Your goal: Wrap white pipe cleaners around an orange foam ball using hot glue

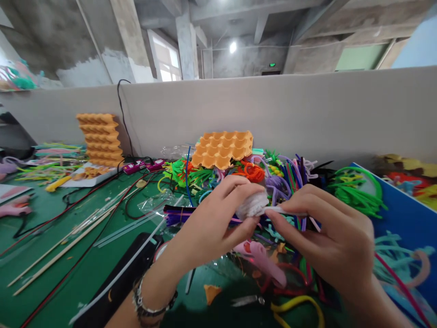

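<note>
Right now, held thing: a white fuzzy wire coil (253, 205), up in front of me between both hands, above the green table (51, 255).
Left hand (218, 218): my fingers are closed around the wound bundle, thumb beneath it.
Right hand (327, 232): my thumb and forefinger pinch the loose white tail (285, 210) that runs out of the bundle.
Handling: I judge it light, soft on the outside, bendable within; it should keep a shape once bent. Best taken by the tail close to the coil.
Below: a pink glue gun (262, 259) and small scissors (247, 300).
Beyond: a heap of coloured fuzzy wires (293, 182) and an orange egg tray (223, 148).
</note>
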`<state>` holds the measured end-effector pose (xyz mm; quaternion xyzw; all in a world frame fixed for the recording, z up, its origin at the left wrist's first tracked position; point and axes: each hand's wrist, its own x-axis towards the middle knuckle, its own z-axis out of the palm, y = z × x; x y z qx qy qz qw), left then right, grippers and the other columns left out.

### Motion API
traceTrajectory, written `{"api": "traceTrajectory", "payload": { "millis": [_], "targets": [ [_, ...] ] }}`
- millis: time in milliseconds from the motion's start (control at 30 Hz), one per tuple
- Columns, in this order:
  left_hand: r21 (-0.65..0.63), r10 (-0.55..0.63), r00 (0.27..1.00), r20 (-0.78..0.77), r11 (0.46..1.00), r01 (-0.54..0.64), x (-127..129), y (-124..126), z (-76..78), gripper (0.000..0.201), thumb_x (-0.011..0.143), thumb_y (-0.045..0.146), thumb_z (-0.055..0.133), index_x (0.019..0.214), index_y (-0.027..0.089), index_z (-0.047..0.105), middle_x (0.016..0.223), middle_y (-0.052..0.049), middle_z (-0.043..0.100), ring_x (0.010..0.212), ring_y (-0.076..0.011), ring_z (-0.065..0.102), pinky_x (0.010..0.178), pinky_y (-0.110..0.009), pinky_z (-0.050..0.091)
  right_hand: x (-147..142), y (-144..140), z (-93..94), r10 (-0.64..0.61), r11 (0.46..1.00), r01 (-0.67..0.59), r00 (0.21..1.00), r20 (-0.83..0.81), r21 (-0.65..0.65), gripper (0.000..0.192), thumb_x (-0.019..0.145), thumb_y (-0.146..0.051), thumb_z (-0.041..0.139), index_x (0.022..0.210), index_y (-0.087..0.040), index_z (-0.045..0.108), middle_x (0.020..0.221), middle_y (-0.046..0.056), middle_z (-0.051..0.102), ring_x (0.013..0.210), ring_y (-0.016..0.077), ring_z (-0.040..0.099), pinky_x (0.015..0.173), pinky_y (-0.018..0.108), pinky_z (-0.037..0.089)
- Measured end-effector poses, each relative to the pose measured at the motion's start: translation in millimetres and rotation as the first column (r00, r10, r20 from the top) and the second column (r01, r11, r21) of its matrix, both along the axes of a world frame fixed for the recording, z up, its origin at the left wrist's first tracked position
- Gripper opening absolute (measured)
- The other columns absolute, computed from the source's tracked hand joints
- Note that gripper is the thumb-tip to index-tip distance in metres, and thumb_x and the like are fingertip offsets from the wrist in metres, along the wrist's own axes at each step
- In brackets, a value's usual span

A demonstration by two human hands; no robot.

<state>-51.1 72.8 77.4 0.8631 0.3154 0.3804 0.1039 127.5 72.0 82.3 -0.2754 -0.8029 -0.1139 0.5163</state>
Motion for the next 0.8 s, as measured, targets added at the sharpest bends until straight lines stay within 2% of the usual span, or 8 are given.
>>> {"api": "traceTrajectory", "payload": {
  "millis": [133,333,400,467,533,633,733,800],
  "targets": [
    [-0.035,-0.012,1.000,0.025,0.999,0.013,2.7,-0.8,-3.0,0.034,0.091,0.026,0.039,0.125,0.018,0.039,0.117,-0.008,0.045,0.113,-0.0154,0.043,0.097,-0.026,0.038,-2.6,-1.6,-0.1,-0.030,0.999,0.030,1.000,-0.004,-0.030,0.018,0.077,-0.014,0.061,0.064,-0.018,0.049,0.054,-0.003,0.048,0.049,0.0063,0.043,0.045,0.020,0.036],
    [-0.090,-0.063,0.991,0.117,0.993,0.074,6.9,0.9,-7.3,0.027,0.091,0.021,0.037,0.117,0.018,0.044,0.112,-0.006,0.048,0.108,-0.0137,0.044,0.097,-0.025,0.034,-5.6,-3.8,-0.7,-0.075,0.997,0.075,0.997,-0.003,-0.037,0.022,0.078,-0.016,0.060,0.061,-0.018,0.046,0.053,-0.003,0.046,0.048,0.0065,0.041,0.045,0.020,0.035],
    [-0.142,-0.060,0.983,0.176,0.986,0.085,7.9,1.3,-7.2,0.025,0.089,0.020,0.040,0.114,0.019,0.046,0.111,-0.005,0.049,0.106,-0.0142,0.045,0.095,-0.026,0.035,-6.2,-3.4,-1.5,-0.082,0.996,0.082,0.997,0.006,-0.042,0.020,0.078,-0.016,0.059,0.062,-0.018,0.047,0.054,-0.003,0.047,0.048,0.0071,0.042,0.045,0.021,0.035],
    [-0.246,-0.049,0.961,0.274,0.962,0.119,8.8,1.6,-6.0,0.024,0.087,0.019,0.041,0.110,0.021,0.049,0.109,-0.003,0.051,0.103,-0.0146,0.047,0.092,-0.027,0.036,-6.0,-2.6,-1.6,-0.062,0.997,0.063,0.998,0.012,-0.042,0.016,0.078,-0.015,0.058,0.066,-0.018,0.049,0.057,-0.003,0.050,0.051,0.0077,0.046,0.047,0.021,0.038],
    [-0.387,-0.030,0.919,0.394,0.901,0.195,9.7,2.0,-3.8,0.024,0.083,0.017,0.042,0.105,0.022,0.050,0.104,-0.002,0.051,0.095,-0.0143,0.049,0.085,-0.027,0.039,-4.6,-1.5,-0.7,-0.038,0.999,0.039,0.999,0.029,-0.034,0.009,0.079,-0.013,0.056,0.072,-0.018,0.052,0.063,-0.001,0.054,0.056,0.0085,0.051,0.051,0.021,0.041],
    [-0.567,0.011,0.831,0.557,0.736,0.370,10.7,3.6,-0.1,0.025,0.073,0.015,0.045,0.097,0.020,0.049,0.089,0.000,0.050,0.079,-0.0126,0.049,0.070,-0.025,0.040,-0.5,0.3,1.4,-0.009,1.000,0.010,0.997,0.076,-0.022,0.009,0.080,-0.010,0.052,0.083,-0.018,0.055,0.072,0.001,0.057,0.063,0.0100,0.055,0.056,0.022,0.045],
    [-0.632,0.053,0.752,0.657,0.582,0.511,10.8,5.6,1.1,0.027,0.066,0.018,0.050,0.093,0.020,0.045,0.079,0.002,0.046,0.069,-0.0106,0.045,0.063,-0.024,0.036,3.9,1.5,2.2,0.017,1.000,-0.016,0.994,0.106,-0.004,0.013,0.082,-0.008,0.051,0.085,-0.019,0.055,0.076,0.001,0.057,0.066,0.0099,0.056,0.059,0.022,0.045],
    [-0.641,0.088,0.711,0.697,0.520,0.565,10.8,6.7,0.0,0.027,0.065,0.022,0.053,0.089,0.020,0.042,0.078,0.003,0.045,0.068,-0.0100,0.043,0.062,-0.024,0.033,5.7,1.8,2.0,0.022,1.000,-0.023,0.992,0.121,0.004,0.013,0.082,-0.008,0.051,0.084,-0.019,0.055,0.076,0.001,0.056,0.066,0.0090,0.055,0.059,0.021,0.045]
  ]
}}
